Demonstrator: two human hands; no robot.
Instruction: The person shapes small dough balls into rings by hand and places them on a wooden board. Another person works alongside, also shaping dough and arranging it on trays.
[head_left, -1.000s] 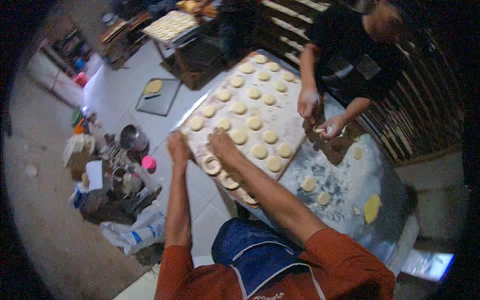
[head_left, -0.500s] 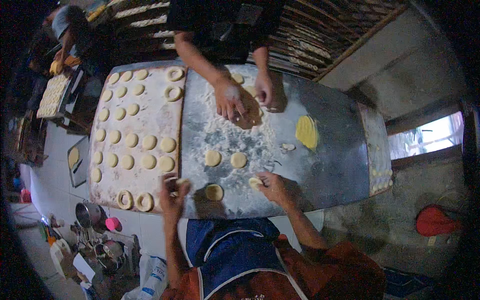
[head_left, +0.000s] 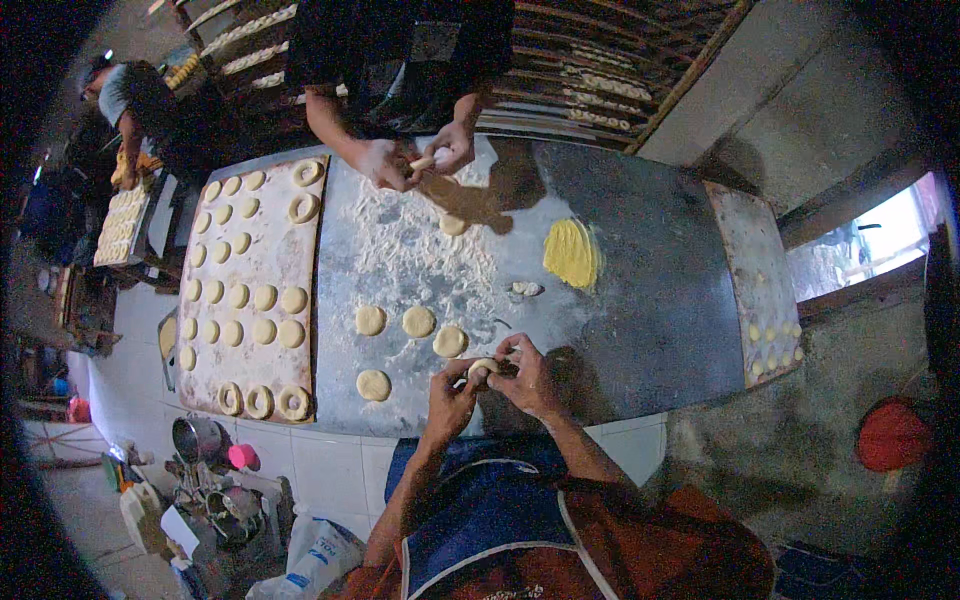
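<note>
Close to the table's near edge, my left hand (head_left: 453, 400) and my right hand (head_left: 527, 376) meet around one small piece of pale dough (head_left: 484, 366). The fingers of both are closed on it, and they partly hide its shape. Just beyond my left hand lies a flattened dough disc (head_left: 450, 341). Farther left are two more discs, a middle one (head_left: 418, 321) and a left one (head_left: 370, 320), with a nearer disc (head_left: 373, 385) below them. A floured tray (head_left: 307, 365) on the left bears rows of dough discs and several dough rings (head_left: 292, 403).
Across the metal table (head_left: 660, 300), a co-worker's hands (head_left: 415, 165) hold a dough piece above another disc (head_left: 453, 224). A yellow spread-out mass (head_left: 571, 254) lies right of the scattered flour. A second tray (head_left: 735, 240) stands far right. Pots (head_left: 197, 438) sit below left.
My left hand has come away from the tray to join my right hand on one dough piece. A third ring shows at the tray's near edge. The co-worker's hands have lifted off the table.
</note>
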